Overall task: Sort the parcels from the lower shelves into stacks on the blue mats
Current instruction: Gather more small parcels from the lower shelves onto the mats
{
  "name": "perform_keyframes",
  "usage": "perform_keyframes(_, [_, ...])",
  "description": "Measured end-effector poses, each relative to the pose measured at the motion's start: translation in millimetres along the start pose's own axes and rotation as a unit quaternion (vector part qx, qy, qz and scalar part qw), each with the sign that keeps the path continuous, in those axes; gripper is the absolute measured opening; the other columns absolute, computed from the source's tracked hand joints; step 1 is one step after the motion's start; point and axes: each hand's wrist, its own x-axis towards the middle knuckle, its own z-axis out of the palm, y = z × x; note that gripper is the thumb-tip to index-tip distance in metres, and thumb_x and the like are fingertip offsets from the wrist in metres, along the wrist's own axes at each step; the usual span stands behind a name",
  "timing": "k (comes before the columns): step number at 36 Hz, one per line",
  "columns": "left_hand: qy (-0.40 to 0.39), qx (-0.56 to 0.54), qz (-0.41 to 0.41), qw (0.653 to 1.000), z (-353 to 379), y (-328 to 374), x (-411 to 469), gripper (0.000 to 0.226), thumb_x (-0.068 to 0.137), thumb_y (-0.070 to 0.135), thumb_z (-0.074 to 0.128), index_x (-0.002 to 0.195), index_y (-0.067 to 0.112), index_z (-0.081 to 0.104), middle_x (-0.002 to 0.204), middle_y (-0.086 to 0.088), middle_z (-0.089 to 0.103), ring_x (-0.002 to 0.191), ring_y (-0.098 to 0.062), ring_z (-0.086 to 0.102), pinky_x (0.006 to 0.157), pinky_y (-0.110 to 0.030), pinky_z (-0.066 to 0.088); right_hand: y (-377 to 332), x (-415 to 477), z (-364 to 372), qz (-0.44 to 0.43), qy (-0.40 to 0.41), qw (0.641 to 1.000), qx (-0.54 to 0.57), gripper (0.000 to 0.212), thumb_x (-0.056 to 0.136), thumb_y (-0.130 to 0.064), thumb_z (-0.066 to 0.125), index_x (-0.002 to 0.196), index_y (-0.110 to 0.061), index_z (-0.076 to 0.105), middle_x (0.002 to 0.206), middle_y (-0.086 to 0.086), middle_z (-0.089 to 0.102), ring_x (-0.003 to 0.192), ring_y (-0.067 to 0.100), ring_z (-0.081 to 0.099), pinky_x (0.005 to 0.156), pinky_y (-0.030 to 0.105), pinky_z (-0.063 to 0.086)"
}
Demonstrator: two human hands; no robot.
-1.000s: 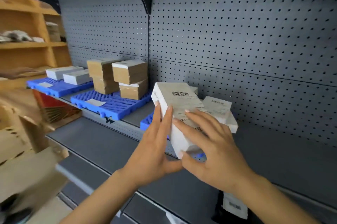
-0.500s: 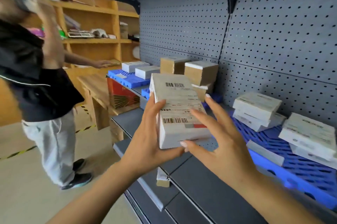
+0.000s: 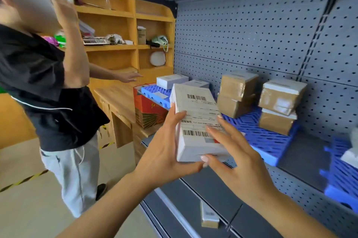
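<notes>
I hold a white parcel with barcode labels in front of the shelf, lifted off the mats. My left hand grips its left side and bottom, thumb under the near edge. My right hand holds its right side, fingers spread on the label. Behind it a blue mat carries two stacks of brown parcels. Farther left, a second blue mat bears white parcels. A third blue mat at the right edge holds a blurred white parcel.
Another person in a black top stands at the left, one hand reaching toward a wooden shelf unit. A small parcel lies on the lower grey shelf. A red box sits on the wooden desk. Grey pegboard backs the shelves.
I have lifted the white parcel away from the right mat and carried it left. The view has swung left, bringing the brown stacks behind the parcel and the other person into sight.
</notes>
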Motion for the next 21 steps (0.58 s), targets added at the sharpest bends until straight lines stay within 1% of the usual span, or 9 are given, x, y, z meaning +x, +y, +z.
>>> perform_keyframes(2, [0.002, -0.001, -0.003, 1.000, -5, -17, 3, 0.094, 0.070, 0.056, 0.074, 0.138, 0.031, 0.016, 0.154, 0.021, 0.012, 0.134, 0.003, 0.034, 0.101, -0.013, 0.038, 3, 10, 15, 0.004, 0.000, 1.000, -0.010, 0.051, 0.089, -0.061, 0.046, 0.136, -0.039, 0.043, 0.149, -0.014, 0.033, 0.131, -0.008, 0.035, 0.097, 0.001, 0.031])
perform_keyframes(4, [-0.002, -0.014, -0.022, 1.000, -9, -35, 7, 0.094, 0.069, 0.062, 0.072, 0.138, 0.032, 0.017, 0.154, 0.017, 0.019, 0.132, 0.002, 0.037, 0.101, -0.017, 0.041, 7, 21, 28, 0.010, -0.002, 1.000, -0.018, 0.050, 0.089, -0.055, 0.050, 0.136, -0.040, 0.042, 0.149, -0.014, 0.034, 0.131, -0.002, 0.038, 0.097, 0.003, 0.032])
perform_keyframes(8, [0.000, -0.009, -0.055, 0.998, -13, -69, 17, 0.098, 0.065, 0.065, 0.073, 0.139, 0.037, 0.016, 0.146, 0.019, 0.031, 0.127, 0.000, 0.042, 0.100, -0.029, 0.045, 20, 43, 45, 0.000, -0.026, 0.999, -0.037, 0.053, 0.087, -0.050, 0.050, 0.138, -0.044, 0.036, 0.153, -0.015, 0.028, 0.133, 0.003, 0.039, 0.099, 0.017, 0.041])
perform_keyframes(10, [-0.001, -0.006, -0.066, 0.998, -13, -84, 24, 0.100, 0.064, 0.064, 0.075, 0.139, 0.039, 0.015, 0.143, 0.011, 0.039, 0.126, -0.004, 0.045, 0.098, -0.034, 0.047, 30, 55, 51, -0.004, -0.038, 0.998, -0.044, 0.055, 0.086, -0.049, 0.051, 0.139, -0.045, 0.035, 0.154, -0.020, 0.024, 0.133, 0.000, 0.037, 0.099, 0.014, 0.038])
perform_keyframes(12, [-0.007, -0.005, -0.071, 0.997, -10, -98, 33, 0.101, 0.063, 0.064, 0.076, 0.140, 0.039, 0.014, 0.142, 0.007, 0.042, 0.126, -0.007, 0.046, 0.098, -0.037, 0.047, 41, 66, 57, -0.008, -0.046, 0.997, -0.053, 0.056, 0.085, -0.049, 0.051, 0.139, -0.045, 0.034, 0.153, -0.022, 0.022, 0.132, -0.008, 0.032, 0.098, 0.010, 0.035])
perform_keyframes(14, [-0.011, -0.002, -0.077, 0.997, -7, -111, 44, 0.104, 0.062, 0.063, 0.078, 0.140, 0.040, 0.013, 0.140, 0.008, 0.043, 0.126, -0.009, 0.046, 0.098, -0.038, 0.046, 54, 75, 63, -0.009, -0.053, 0.996, -0.065, 0.057, 0.086, -0.050, 0.049, 0.140, -0.047, 0.032, 0.153, -0.021, 0.022, 0.132, -0.007, 0.032, 0.097, 0.018, 0.040])
perform_keyframes(16, [-0.018, 0.001, -0.073, 0.997, -4, -124, 55, 0.104, 0.062, 0.064, 0.077, 0.140, 0.041, 0.013, 0.140, 0.009, 0.043, 0.126, -0.009, 0.046, 0.099, -0.038, 0.045, 66, 84, 68, -0.005, -0.055, 0.996, -0.069, 0.057, 0.086, -0.052, 0.047, 0.140, -0.049, 0.029, 0.154, -0.022, 0.021, 0.133, -0.001, 0.035, 0.097, 0.025, 0.040])
perform_keyframes(18, [-0.032, 0.001, -0.069, 0.997, -1, -137, 67, 0.103, 0.063, 0.065, 0.076, 0.140, 0.040, 0.013, 0.144, 0.007, 0.041, 0.129, -0.008, 0.044, 0.101, -0.038, 0.044, 78, 93, 72, -0.001, -0.055, 0.995, -0.079, 0.057, 0.087, -0.053, 0.045, 0.141, -0.049, 0.027, 0.154, -0.023, 0.019, 0.133, -0.002, 0.033, 0.099, 0.026, 0.037])
perform_keyframes(21, [-0.063, -0.015, -0.067, 0.996, 2, -156, 87, 0.101, 0.066, 0.064, 0.075, 0.142, 0.038, 0.014, 0.148, 0.009, 0.037, 0.135, -0.005, 0.038, 0.105, -0.036, 0.041, 96, 107, 77, 0.005, -0.051, 0.995, -0.087, 0.055, 0.088, -0.052, 0.044, 0.141, -0.047, 0.027, 0.154, -0.022, 0.019, 0.133, 0.001, 0.034, 0.100, 0.032, 0.041])
